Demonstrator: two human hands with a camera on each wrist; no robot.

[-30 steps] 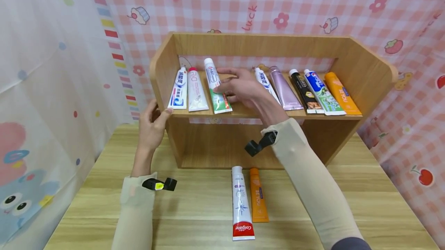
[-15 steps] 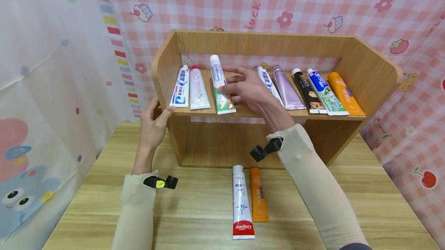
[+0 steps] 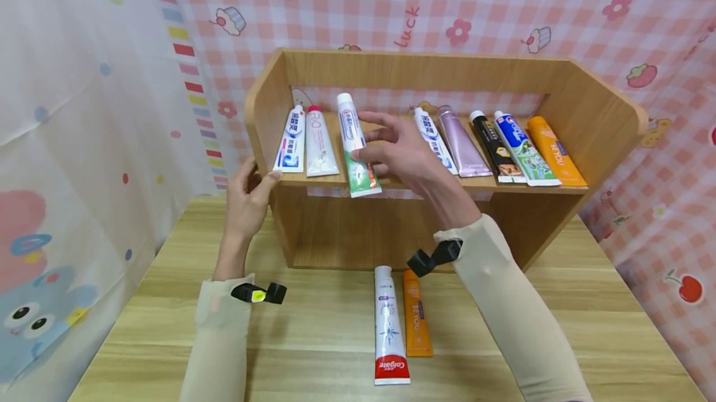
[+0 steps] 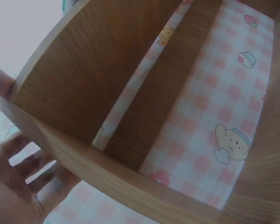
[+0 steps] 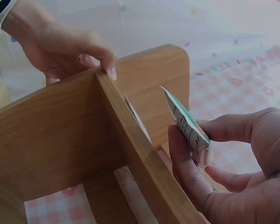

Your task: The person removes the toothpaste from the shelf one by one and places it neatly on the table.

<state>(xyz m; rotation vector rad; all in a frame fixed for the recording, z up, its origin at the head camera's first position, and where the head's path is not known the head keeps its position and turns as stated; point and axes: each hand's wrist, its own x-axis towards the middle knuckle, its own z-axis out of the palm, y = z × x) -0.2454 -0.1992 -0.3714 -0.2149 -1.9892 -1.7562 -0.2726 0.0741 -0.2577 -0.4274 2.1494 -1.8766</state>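
My right hand (image 3: 399, 144) pinches a white and green toothpaste tube (image 3: 354, 141) between thumb and fingers, at the upper board of a small wooden shelf (image 3: 425, 69). The tube's flat crimped end juts out past the board's front edge, its white cap pointing to the back. In the right wrist view the tube (image 5: 189, 126) is seen from that end, raised above the board. My left hand (image 3: 246, 197) grips the shelf's left side panel, thumb at the front corner and fingers on the outside. Left of the held tube lie a pink-capped tube (image 3: 321, 144) and a white-blue tube (image 3: 291, 141).
Right of my right hand, the board bears another white-blue tube (image 3: 433, 141), a purple tube (image 3: 463, 144), a black tube (image 3: 496, 147), a blue-green tube (image 3: 526, 148) and an orange tube (image 3: 556, 152). A Colgate tube (image 3: 388, 327) and a second orange tube (image 3: 416, 315) lie on the table (image 3: 313, 340).
My right hand has drawn the white and green tube forward, so its crimped end now extends beyond the board's front edge. My left hand keeps its grip on the shelf.
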